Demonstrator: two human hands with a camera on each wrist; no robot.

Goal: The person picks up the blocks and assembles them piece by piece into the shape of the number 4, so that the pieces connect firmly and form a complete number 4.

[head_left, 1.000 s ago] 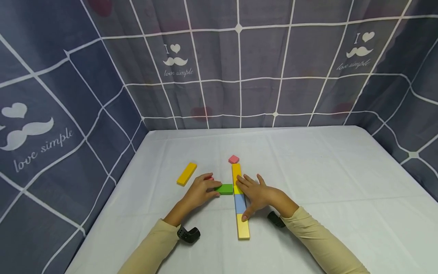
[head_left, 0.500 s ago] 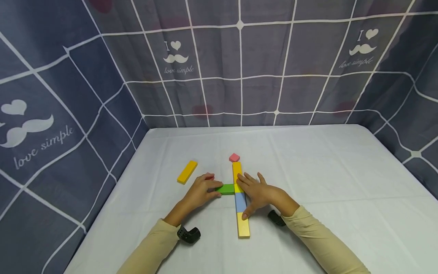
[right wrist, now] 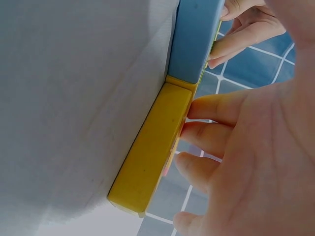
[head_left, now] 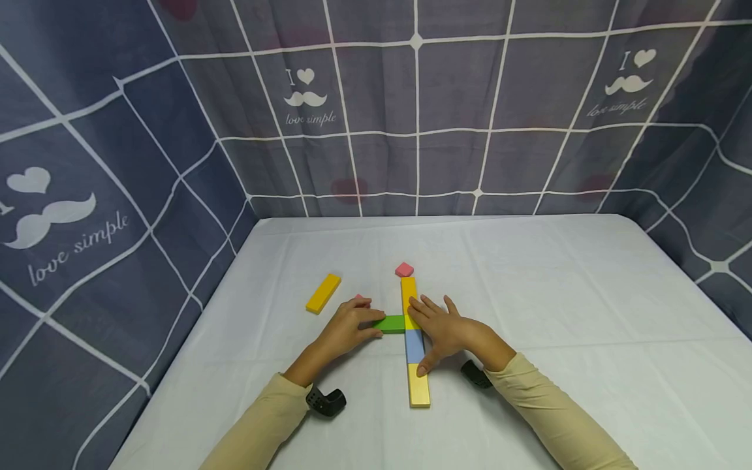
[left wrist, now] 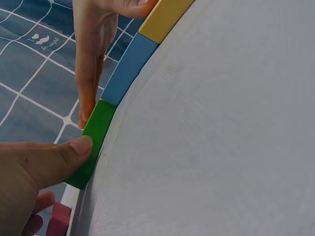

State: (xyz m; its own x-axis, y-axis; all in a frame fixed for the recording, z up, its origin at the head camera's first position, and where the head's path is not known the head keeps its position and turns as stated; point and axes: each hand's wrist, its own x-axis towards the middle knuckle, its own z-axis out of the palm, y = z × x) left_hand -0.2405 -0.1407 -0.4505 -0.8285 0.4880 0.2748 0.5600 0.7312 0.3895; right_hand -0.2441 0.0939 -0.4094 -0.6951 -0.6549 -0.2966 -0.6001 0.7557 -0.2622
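In the head view, my left hand (head_left: 345,329) pinches the outer end of a green block (head_left: 392,324) between thumb and fingers. The block's other end meets the side of a straight row of blocks: a yellow block (head_left: 408,290) at the far end, another yellow one partly covered, a blue block (head_left: 414,346), and a pale yellow block (head_left: 419,391) nearest me. My right hand (head_left: 449,331) rests along the row's right side. Its spread, straight fingers touch the yellow part and its thumb the pale yellow block. The left wrist view shows the thumb (left wrist: 81,146) on the green block.
A pink block (head_left: 404,269) lies just beyond the row's far end. Behind my left fingers a second pink block (left wrist: 59,219) is partly hidden. One loose yellow block (head_left: 323,294) lies at left on the white tabletop (head_left: 529,274). Dark checked cloth (head_left: 376,163) hangs around it.
The head view has shifted slightly. The green block seems to have moved a touch right, closer against the row, still in my left hand. My right hand stays in place on the row.
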